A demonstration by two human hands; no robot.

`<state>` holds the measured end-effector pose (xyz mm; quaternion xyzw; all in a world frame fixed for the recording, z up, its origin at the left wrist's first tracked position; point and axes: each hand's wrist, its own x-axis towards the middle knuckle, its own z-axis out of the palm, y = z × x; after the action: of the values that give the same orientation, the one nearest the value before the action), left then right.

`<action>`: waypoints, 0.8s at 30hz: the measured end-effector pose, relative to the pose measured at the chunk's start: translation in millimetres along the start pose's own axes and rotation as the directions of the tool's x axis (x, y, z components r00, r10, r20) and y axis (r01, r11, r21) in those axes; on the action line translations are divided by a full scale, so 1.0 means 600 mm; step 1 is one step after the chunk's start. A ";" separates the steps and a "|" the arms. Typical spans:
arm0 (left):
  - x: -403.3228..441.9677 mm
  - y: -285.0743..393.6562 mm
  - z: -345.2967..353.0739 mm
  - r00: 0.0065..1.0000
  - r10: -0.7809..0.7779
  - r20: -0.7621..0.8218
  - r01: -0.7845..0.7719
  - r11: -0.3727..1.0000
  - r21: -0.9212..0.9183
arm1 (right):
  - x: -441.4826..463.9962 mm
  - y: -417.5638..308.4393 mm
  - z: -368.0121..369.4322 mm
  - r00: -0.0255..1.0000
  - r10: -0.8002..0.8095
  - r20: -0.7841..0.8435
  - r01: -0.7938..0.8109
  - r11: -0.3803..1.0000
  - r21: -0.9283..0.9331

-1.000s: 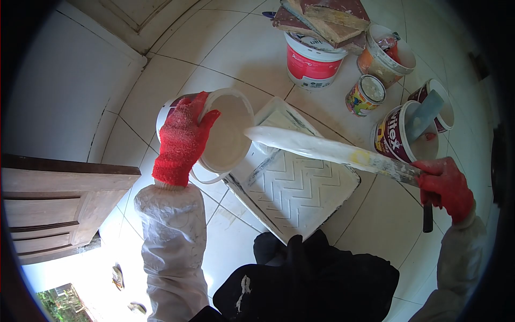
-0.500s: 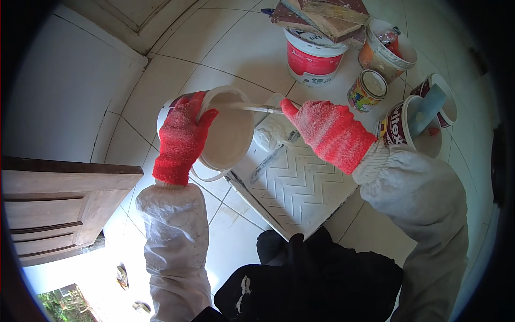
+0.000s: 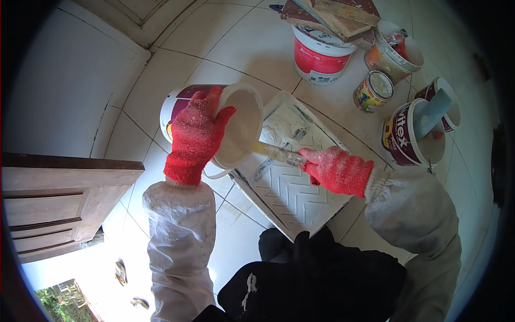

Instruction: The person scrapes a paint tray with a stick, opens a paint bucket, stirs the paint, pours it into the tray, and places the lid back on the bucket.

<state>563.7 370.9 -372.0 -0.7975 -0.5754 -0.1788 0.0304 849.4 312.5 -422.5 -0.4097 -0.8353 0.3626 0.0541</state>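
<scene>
My left hand (image 3: 194,134), in a red fuzzy glove, is closed on the rim and side of a white paint bucket (image 3: 174,110) with a purple label. The bucket is tipped on its side, its mouth facing right over the paint tray (image 3: 252,196). In my right hand (image 3: 338,172), also red-gloved, is a flat, paint-smeared stick (image 3: 276,154), its pale far end at the bucket's mouth. White paint (image 3: 276,131) lies in the tray's upper well, below a zigzag-ribbed slope.
Beyond the tray stand a red-labelled bucket (image 3: 322,59) topped with boards (image 3: 335,19), a small paint can (image 3: 374,91) and an open bucket (image 3: 389,56). Right of it are a Vitex bucket (image 3: 399,131) holding a bluish blade (image 3: 433,112) and another bucket. A wooden door (image 3: 64,201) stands left.
My right hand has moved down and nearer, swinging the stick from across the bucket's upper mouth to its lower right edge. The bucket, still tipped in my left hand, appears slightly further right.
</scene>
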 end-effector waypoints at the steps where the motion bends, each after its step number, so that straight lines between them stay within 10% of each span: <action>1: 0.001 0.002 0.000 1.000 0.004 -0.006 -0.004 1.000 0.000 | -0.003 -0.007 -0.005 1.000 -0.010 0.004 0.010 0.999 0.046; 3: 0.001 0.008 0.002 1.000 -0.001 -0.015 0.001 1.000 0.016 | -0.004 -0.038 -0.026 0.906 0.302 0.298 -0.400 0.840 0.367; 24: 0.011 -0.001 -0.025 0.955 -0.250 0.159 0.265 0.960 -0.085 | -0.135 -0.050 -0.089 0.810 0.522 0.267 -0.557 0.544 0.627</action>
<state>561.2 373.2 -356.2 -0.7271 -0.6650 -0.1519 -0.0777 904.1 272.0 -347.2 -0.5878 -0.4768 0.6503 0.0655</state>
